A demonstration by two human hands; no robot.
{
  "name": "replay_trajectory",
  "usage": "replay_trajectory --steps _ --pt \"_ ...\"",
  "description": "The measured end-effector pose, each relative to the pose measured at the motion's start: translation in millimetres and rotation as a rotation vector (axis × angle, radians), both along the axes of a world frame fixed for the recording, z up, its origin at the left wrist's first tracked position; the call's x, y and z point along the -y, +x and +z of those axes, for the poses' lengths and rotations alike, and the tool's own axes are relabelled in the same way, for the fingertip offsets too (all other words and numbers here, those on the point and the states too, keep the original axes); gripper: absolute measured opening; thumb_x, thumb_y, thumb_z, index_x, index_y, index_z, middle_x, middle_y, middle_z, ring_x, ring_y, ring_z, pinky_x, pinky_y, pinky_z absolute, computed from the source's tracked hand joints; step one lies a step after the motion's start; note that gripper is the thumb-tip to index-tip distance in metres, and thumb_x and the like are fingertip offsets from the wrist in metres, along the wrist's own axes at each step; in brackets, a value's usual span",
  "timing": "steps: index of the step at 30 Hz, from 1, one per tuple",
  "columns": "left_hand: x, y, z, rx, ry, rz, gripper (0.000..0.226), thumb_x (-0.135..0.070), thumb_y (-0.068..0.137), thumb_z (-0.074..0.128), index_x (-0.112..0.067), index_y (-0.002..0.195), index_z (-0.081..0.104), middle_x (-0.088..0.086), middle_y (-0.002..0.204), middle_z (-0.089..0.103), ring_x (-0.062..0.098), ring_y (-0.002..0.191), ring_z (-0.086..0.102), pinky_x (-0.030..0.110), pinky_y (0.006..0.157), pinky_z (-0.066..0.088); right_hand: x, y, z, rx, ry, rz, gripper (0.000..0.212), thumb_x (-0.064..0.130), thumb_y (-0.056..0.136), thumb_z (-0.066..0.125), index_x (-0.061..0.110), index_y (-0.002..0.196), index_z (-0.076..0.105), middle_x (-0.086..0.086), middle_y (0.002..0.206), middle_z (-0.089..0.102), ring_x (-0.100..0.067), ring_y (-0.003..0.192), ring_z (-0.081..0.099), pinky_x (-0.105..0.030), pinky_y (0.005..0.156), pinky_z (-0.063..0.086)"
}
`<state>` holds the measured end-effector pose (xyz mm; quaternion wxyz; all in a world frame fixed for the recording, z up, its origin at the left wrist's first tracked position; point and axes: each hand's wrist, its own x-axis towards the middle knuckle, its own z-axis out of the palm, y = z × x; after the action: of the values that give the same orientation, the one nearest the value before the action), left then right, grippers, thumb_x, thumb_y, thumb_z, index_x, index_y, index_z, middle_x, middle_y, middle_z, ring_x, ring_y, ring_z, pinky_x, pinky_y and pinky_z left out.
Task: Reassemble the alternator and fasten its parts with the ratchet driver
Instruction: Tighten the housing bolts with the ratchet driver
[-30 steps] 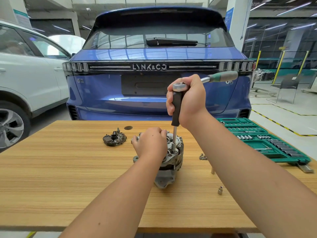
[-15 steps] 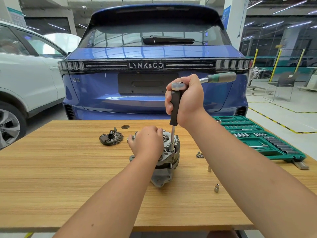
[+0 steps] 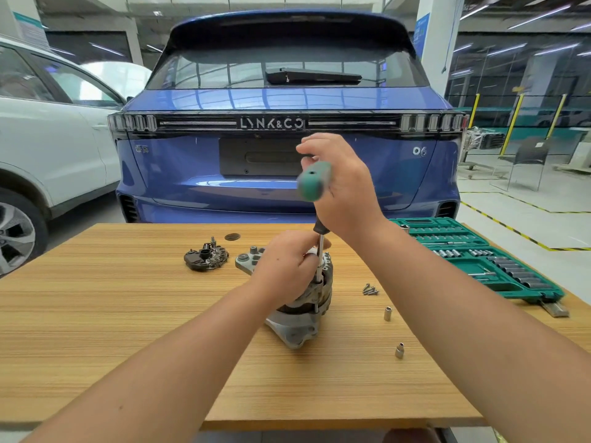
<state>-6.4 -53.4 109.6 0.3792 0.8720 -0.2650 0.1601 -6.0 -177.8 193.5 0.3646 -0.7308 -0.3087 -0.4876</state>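
Keep your left hand (image 3: 284, 266) clamped around the alternator (image 3: 307, 302) while your right hand (image 3: 342, 190), wrapped round the ratchet driver (image 3: 315, 185), holds its shaft plumb over the 12-o'clock bolt.

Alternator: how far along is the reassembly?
Done: alternator housing halves sit stacked upright. In hand: right hand grips the ratchet driver, shaft down at the housing edge, while the left hand steadies the top. Left: the dark rear part and loose screws lie unfitted on the table.
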Motion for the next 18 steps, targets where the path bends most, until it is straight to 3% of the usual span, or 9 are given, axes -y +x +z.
replay_trajectory --steps 3,5,9,13,15,18 --pt "-10 1 10 -0.265 -0.027 -0.103 0.03 -0.029 0.08 0.044 -0.037 0.098 0.067 -0.02 0.099 0.07 0.005 0.102 0.062 0.037 0.09 0.051 2 -8 8 -0.031 -0.222 -0.194 0.032 0.011 0.092 0.046 0.006 0.119 0.063 -0.007 0.105 0.064 -0.027 0.092 0.057 -0.039 0.066 0.048" --pt "-17 7 12 -0.278 0.02 -0.105 0.017 -0.038 0.09 0.054 -0.037 0.093 0.07 -0.016 0.09 0.07 0.005 0.093 0.064 0.035 0.084 0.051 3 -11 15 -0.14 -0.371 -0.301 0.038 0.03 0.096 0.039 0.016 0.128 0.055 -0.003 0.108 0.057 -0.025 0.097 0.053 -0.038 0.067 0.042" --pt "-16 16 13 -0.233 0.144 -0.098 0.038 -0.053 0.1 0.055 -0.021 0.09 0.073 -0.003 0.071 0.06 0.001 0.061 0.05 0.031 0.065 0.043 5 -15 32 -0.315 -0.565 -0.443 0.053 0.062 0.098 0.017 0.032 0.131 0.046 0.004 0.103 0.045 -0.018 0.097 0.041 -0.038 0.071 0.033" --pt "-6 21 10 -0.265 0.188 -0.113 0.027 -0.056 0.099 0.056 -0.037 0.087 0.071 -0.029 0.062 0.059 -0.01 0.059 0.054 0.026 0.06 0.038 6 -16 50 -0.269 -0.695 -0.549 0.043 0.053 0.105 0.025 0.026 0.091 0.056 0.005 0.085 0.052 -0.02 0.086 0.048 -0.034 0.062 0.033" --pt "-3 21 9 -0.262 0.2 -0.103 0.028 -0.058 0.098 0.056 -0.037 0.091 0.073 -0.03 0.065 0.061 -0.011 0.06 0.055 0.023 0.058 0.037 5 -13 60 -0.355 -0.68 -0.546 0.041 0.043 0.103 0.037 0.02 0.073 0.054 0.002 0.071 0.056 -0.024 0.071 0.053 -0.031 0.054 0.032" --pt "-1 22 7 -0.27 0.184 -0.091 0.032 -0.062 0.096 0.057 -0.037 0.086 0.075 -0.02 0.067 0.065 -0.007 0.057 0.055 0.02 0.056 0.039 1 -9 75 -0.66 -0.474 -0.462 0.024 0.027 0.092 0.049 0.013 0.079 0.064 -0.001 0.066 0.066 -0.023 0.061 0.055 -0.028 0.053 0.037"
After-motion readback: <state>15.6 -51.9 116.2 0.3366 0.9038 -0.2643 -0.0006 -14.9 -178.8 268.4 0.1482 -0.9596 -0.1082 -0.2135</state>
